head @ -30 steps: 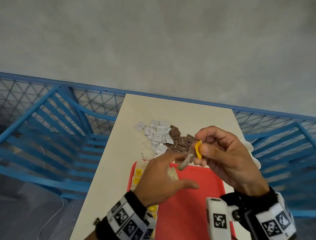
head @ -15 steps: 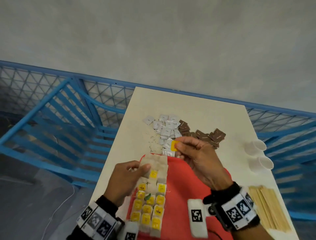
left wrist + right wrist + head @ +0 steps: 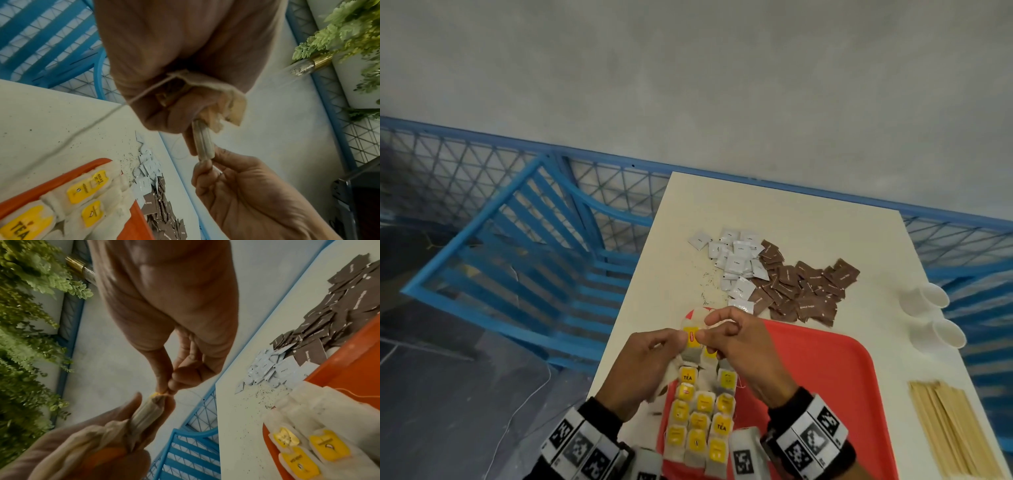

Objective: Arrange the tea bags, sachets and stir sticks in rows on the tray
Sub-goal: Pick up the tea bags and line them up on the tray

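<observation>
A red tray (image 3: 825, 383) lies at the table's near edge, and tea bags with yellow tags (image 3: 700, 418) lie in rows on its left side. Over the tray's far left corner both hands meet on one tea bag (image 3: 692, 346). My left hand (image 3: 681, 337) grips the bag's body (image 3: 202, 141) and keeps more crumpled tea bags (image 3: 218, 99) in its palm. My right hand (image 3: 705, 337) pinches the bag's yellow tag (image 3: 156, 394). White sachets (image 3: 736, 263) and brown sachets (image 3: 801, 287) lie heaped beyond the tray. Wooden stir sticks (image 3: 955, 431) lie at the right.
Two white cups (image 3: 928, 298) lie on their sides at the table's right edge. Tea crumbs (image 3: 705, 284) are scattered left of the sachets. A blue railing (image 3: 544, 260) runs past the table's left and far sides. Green plants (image 3: 30, 321) show below.
My left hand has left the tea bag rows and risen to meet the right hand. The right hand has drawn back over the tray with the yellow tag. My view has tilted down.
</observation>
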Tool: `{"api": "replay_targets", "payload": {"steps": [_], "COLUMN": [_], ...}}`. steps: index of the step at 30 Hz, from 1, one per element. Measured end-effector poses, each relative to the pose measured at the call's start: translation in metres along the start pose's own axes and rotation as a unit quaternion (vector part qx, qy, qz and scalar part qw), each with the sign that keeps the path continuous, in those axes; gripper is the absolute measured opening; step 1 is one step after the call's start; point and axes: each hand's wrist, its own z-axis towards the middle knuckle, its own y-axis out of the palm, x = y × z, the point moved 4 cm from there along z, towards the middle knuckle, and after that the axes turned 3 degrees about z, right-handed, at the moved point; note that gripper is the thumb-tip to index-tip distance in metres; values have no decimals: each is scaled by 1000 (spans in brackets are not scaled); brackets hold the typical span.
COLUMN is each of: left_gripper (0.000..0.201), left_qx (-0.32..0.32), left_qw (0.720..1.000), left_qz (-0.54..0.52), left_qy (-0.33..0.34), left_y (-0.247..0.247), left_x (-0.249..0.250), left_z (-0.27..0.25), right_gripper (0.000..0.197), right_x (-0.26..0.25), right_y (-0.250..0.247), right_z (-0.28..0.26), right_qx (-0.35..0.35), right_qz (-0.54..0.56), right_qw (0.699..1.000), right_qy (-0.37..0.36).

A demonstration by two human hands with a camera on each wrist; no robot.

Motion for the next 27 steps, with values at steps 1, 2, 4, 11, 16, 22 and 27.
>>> {"api": "replay_targets", "payload": {"steps": [1, 2, 4, 11, 16, 22, 27], "left_gripper": [24, 18, 14, 15, 12, 14, 16], "left_qx": [2, 9, 33, 63, 104, 136, 144], "left_qw": [1000, 1000, 999, 998, 994, 990, 990], "left_qz": [1, 4, 0, 0, 32, 22, 8], "left_qy": [15, 26, 37, 25, 1, 10, 5], "left_y": [0, 1, 0, -3, -27, -66, -73], "left_x": [2, 4, 2, -6, -20, -10, -4], "left_z": [1, 2, 7, 14, 5, -15, -20], "right_gripper": [20, 22, 25, 18, 21, 33, 19], "right_x": [1, 3, 7, 16, 54, 129, 145], "right_y": [2, 3, 5, 6, -11, 1, 8], "right_z": [1, 1, 2, 7, 30, 40, 47], "right_qx": [13, 24, 47, 14, 29, 51, 71], "right_qz": [9, 16, 13, -18, -109, -140, -225], "right_qw": [1000, 1000, 999, 999, 992, 977, 962], "right_qy": [2, 4, 14, 24, 65, 151, 138]}}
